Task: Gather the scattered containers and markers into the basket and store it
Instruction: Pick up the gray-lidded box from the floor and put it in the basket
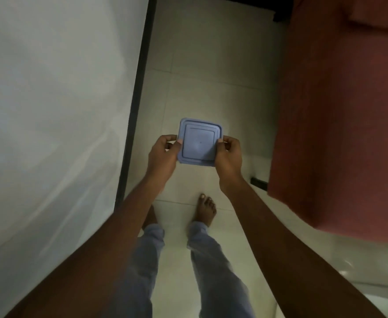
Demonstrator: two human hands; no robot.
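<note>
A blue square container [198, 143] is held above the tiled floor [211, 76], the left grip [163, 152] and right grip [228, 154] each clamped on an opposite edge; even pressure should keep it level in transit

The one task item in sight is a small square container [199, 143] of pale blue plastic with rounded corners. Its lid faces straight up, so only the top shows: a raised rim, a stepped square panel inside it, and a tiny dot at the centre. Whatever lies beneath the lid is hidden. It is held roughly level in the air above the floor, pinched at its left edge by the left hand [163, 154] and at its right edge by the right hand [229, 154], each with a thumb on top.
</note>
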